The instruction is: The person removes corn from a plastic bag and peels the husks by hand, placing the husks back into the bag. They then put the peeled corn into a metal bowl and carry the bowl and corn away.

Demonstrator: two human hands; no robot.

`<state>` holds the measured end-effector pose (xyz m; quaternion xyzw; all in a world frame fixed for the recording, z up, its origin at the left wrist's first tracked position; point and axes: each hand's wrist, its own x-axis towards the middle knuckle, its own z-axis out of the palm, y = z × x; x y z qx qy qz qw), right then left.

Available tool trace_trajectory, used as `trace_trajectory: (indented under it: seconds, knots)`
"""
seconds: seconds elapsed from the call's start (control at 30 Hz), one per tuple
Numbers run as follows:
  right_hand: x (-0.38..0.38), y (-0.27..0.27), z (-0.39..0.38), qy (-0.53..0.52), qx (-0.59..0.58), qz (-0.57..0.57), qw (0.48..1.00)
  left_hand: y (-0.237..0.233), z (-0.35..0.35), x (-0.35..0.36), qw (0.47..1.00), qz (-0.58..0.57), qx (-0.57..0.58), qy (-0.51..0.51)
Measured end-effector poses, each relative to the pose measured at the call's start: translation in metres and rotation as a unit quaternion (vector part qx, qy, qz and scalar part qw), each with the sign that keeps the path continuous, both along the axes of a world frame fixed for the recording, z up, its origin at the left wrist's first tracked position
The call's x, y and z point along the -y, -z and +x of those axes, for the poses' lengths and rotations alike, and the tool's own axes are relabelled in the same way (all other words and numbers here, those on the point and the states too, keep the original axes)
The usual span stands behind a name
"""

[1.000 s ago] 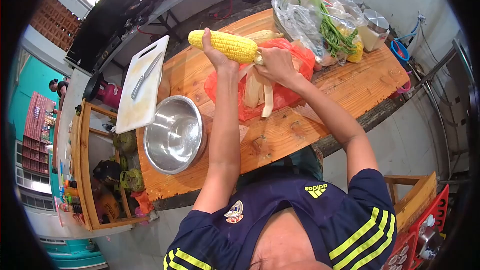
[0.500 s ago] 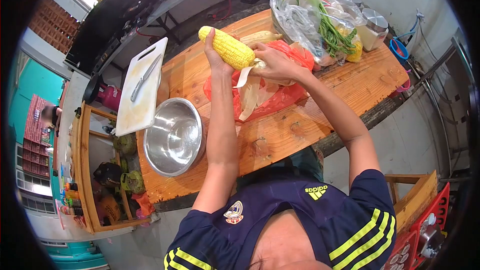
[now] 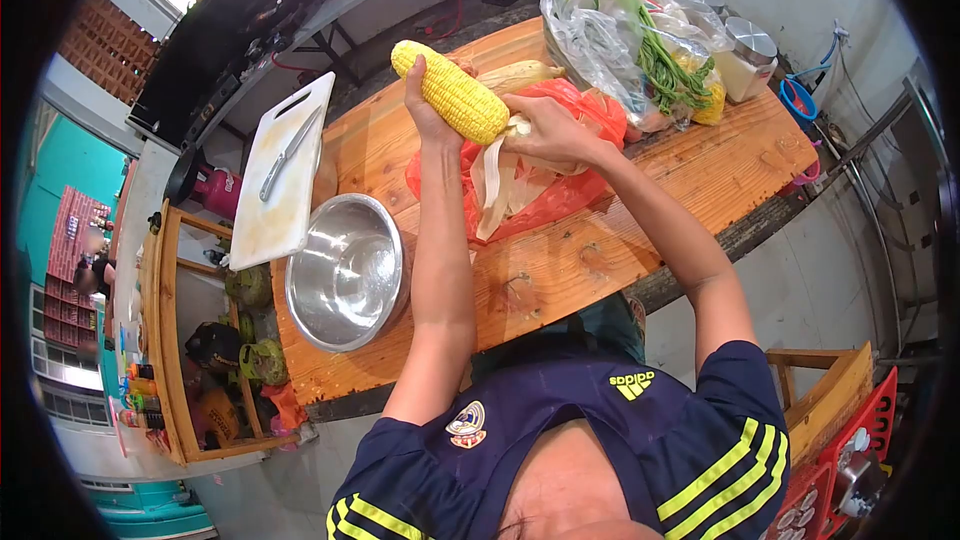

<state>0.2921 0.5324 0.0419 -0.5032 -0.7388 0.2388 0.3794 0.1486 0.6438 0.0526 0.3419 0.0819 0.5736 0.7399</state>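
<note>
A yellow ear of corn point(image 3: 463, 100), its kernels bare, is held up over the table. My left hand point(image 3: 432, 120) is wrapped round its side, thumb toward the tip. At the stem end, my right hand point(image 3: 548, 130) is closed on the base of the ear, where pale husk shows at the fingers. Strips of corn husk point(image 3: 490, 185) hang below it onto a red plastic bag point(image 3: 540, 215). Behind the hands lies another pale, elongated piece, apparently an ear in its husk point(image 3: 522, 75), partly hidden.
A steel bowl point(image 3: 345, 270) stands on the wooden table point(image 3: 560, 285) at left, beside a white cutting board point(image 3: 265, 225) carrying a knife point(image 3: 285, 160). Clear bags of vegetables point(image 3: 590, 35), leafy greens point(image 3: 665, 65) and a lidded jar point(image 3: 750, 60) occupy the back right.
The ear has tilted a little, its tip shifting slightly up and left. Both hands keep their hold. A person in the far left background has moved slightly.
</note>
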Motion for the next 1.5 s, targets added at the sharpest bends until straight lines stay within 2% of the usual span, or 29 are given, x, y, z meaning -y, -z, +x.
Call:
trace_trajectory:
  seconds: [0.1, 0.23, 0.33, 0.43, 0.5, 0.63, 0.8, 0.93, 0.97, 1.0, 1.03, 1.07, 1.1, 1.13, 1.17, 1.23, 1.33, 1.43, 1.5]
  knots:
    - [0.000, 0.003, -0.001, 0.014, 0.047, 0.089, 0.995, 0.004, -0.004, -0.005, 0.999, 0.003, -0.043, 0.025]
    - [-0.002, 0.005, -0.008, 0.026, 0.067, 0.167, 0.983, 0.004, -0.011, -0.005, 0.995, -0.032, -0.011, 0.093]
    - [0.008, -0.011, -0.014, 0.050, 0.082, 0.033, 0.995, 0.005, -0.013, 0.002, 0.992, -0.029, 0.039, 0.116]
    - [0.010, -0.005, -0.020, 0.055, 0.045, 0.067, 0.995, 0.013, -0.017, -0.002, 0.985, 0.018, 0.077, 0.156]
    - [0.011, -0.007, -0.022, 0.060, 0.091, 0.067, 0.992, 0.015, -0.017, -0.001, 0.975, 0.050, 0.105, 0.191]
    - [0.012, -0.010, -0.024, 0.060, 0.159, 0.108, 0.980, 0.014, -0.015, 0.001, 0.963, 0.031, 0.164, 0.210]
    - [0.020, -0.012, -0.026, 0.078, 0.196, 0.141, 0.967, 0.012, -0.019, 0.001, 0.960, 0.071, 0.197, 0.186]
    - [0.013, 0.002, -0.023, 0.106, 0.166, 0.198, 0.960, 0.015, -0.035, -0.001, 0.994, 0.015, 0.105, 0.009]
    - [0.014, -0.005, -0.026, 0.094, 0.147, 0.164, 0.971, 0.020, -0.031, -0.001, 0.998, 0.013, 0.057, -0.027]
    - [0.017, -0.009, -0.024, 0.074, 0.132, 0.131, 0.980, 0.026, -0.031, -0.005, 0.999, 0.022, 0.018, -0.039]
    - [0.011, 0.002, -0.021, 0.092, 0.164, 0.111, 0.976, 0.028, -0.031, -0.007, 0.999, 0.032, 0.005, -0.040]
    - [0.009, 0.001, -0.019, 0.047, 0.119, 0.094, 0.987, 0.024, -0.027, -0.002, 0.998, 0.047, 0.010, -0.040]
    - [0.008, 0.007, -0.017, 0.020, 0.060, 0.091, 0.994, 0.020, -0.025, -0.002, 0.995, 0.091, 0.050, 0.003]
    - [0.003, 0.008, -0.010, 0.034, 0.087, 0.006, 0.996, 0.025, -0.019, -0.013, 0.991, 0.120, 0.053, 0.005]
    - [0.003, 0.009, -0.013, -0.009, 0.035, 0.067, 0.997, 0.021, -0.016, -0.009, 0.995, 0.086, 0.041, -0.024]
    - [0.005, 0.001, -0.014, -0.053, -0.019, -0.008, 0.998, 0.005, -0.020, 0.007, 0.995, 0.084, 0.004, -0.049]
    - [-0.003, 0.012, -0.006, -0.038, -0.024, -0.007, 0.999, -0.003, -0.014, 0.011, 0.990, 0.069, -0.007, -0.120]
    - [0.002, 0.006, -0.011, 0.037, 0.084, 0.032, 0.995, -0.002, -0.013, 0.011, 0.978, 0.051, -0.018, -0.199]
    - [-0.008, 0.028, -0.003, 0.040, 0.121, 0.173, 0.977, 0.016, 0.002, -0.001, 0.966, 0.050, -0.030, -0.251]
